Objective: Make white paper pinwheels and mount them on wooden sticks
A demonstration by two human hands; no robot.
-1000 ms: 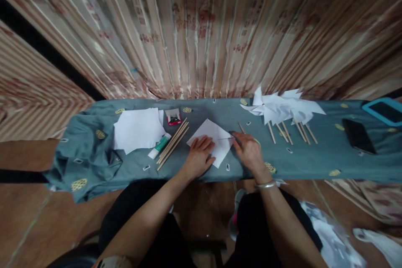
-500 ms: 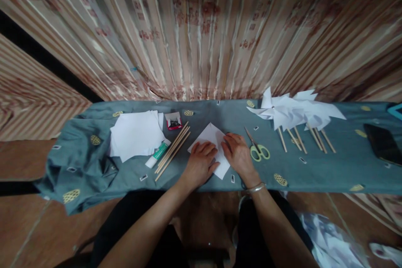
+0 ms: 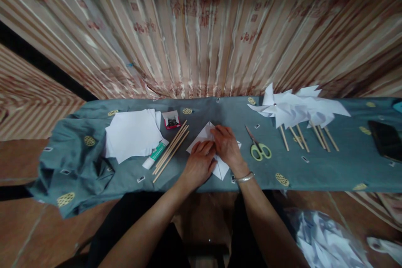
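L hand [image 3: 199, 159] laid over wht. paper square [image 3: 203, 135], fingers unclenched, no grip seen; R hand [image 3: 225, 144] bent over its upper R side, fingertips at sheet, can't tell if pinching. Square lies cornerwise on cloth-covered desk [image 3: 228, 113], btwn. wooden sticks [image 3: 171, 148] & green-handled scissors [image 3: 256, 143]. Prob. v. light, thin, bendy, apt to slide on fabric or tear if tugged; best hold est.: palm flat nr. ctr., light pinch at a corner.
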